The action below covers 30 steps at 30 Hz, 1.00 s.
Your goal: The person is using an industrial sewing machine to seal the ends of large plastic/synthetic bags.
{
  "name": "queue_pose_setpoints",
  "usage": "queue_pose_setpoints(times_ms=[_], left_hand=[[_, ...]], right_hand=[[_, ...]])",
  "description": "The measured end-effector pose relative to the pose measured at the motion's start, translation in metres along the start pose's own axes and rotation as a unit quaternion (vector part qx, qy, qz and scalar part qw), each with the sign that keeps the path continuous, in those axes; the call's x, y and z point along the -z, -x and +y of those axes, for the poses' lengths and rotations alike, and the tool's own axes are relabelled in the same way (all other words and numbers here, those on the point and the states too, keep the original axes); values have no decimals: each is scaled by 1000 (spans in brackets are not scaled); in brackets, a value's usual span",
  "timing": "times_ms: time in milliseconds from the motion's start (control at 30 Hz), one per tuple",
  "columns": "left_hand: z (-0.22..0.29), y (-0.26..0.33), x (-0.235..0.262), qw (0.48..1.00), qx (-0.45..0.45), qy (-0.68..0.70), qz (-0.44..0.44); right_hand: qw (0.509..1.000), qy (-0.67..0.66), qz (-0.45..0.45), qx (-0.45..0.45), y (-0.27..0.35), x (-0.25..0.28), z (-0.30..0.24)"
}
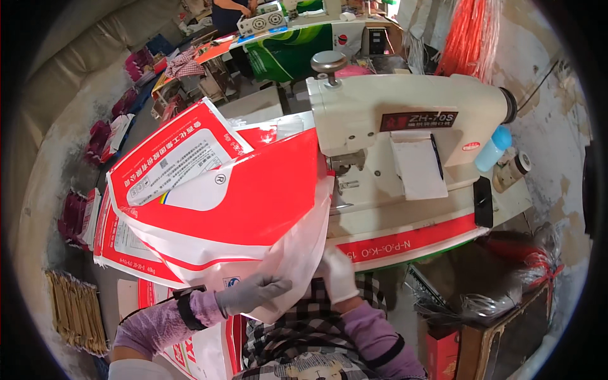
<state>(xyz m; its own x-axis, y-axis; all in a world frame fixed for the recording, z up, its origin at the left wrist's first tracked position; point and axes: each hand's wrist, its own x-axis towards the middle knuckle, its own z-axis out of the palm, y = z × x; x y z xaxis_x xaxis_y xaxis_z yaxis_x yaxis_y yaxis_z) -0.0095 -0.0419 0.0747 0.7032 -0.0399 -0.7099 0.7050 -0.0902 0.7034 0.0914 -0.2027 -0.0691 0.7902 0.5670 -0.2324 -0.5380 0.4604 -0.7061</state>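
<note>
My left hand (250, 292) pinches lower edge of red-white sack (253, 202); right hand (337, 273) closed on same edge, near counter front edge. Sack top sits beside sewing machine (405, 133) needle. Risk, I think: slippery sack slides, seam crooked, fingers near needle.

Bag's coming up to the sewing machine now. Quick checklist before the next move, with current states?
1. Left hand on the red and white bag: ok, fingers lie on its lower corner.
2. Right hand gripping the bag's edge: cannot tell, partly hidden.
3. Bag edge under the needle: cannot tell.
4. Sewing machine bed free: not ok, a dark flat object lies there.
</note>
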Motion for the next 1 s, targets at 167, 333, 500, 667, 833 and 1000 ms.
queue_pose_setpoints(times_ms=[167,333,500,667,833,1000], left_hand=[[57,6,-16,869,-287,-402,34],[61,-3,-52,524,-362,-771,27],[94,-17,-69,632,-103,-710,-293],[125,-52,-39,521,-181,-765,-332],[160,-84,-57,481,-254,-799,-257],[168,-51,-33,476,-350,-797,-121]], right_hand=[[997,-7,-54,64,10,-29,-50],[964,232,18,130,6,-37,-54],[848,522,86,30,20,-41,-48],[746,643,105,138,12,-17,-47],[608,789,82,8,-97,-24,-79],[640,765,56,-47,-127,-42,-71]])
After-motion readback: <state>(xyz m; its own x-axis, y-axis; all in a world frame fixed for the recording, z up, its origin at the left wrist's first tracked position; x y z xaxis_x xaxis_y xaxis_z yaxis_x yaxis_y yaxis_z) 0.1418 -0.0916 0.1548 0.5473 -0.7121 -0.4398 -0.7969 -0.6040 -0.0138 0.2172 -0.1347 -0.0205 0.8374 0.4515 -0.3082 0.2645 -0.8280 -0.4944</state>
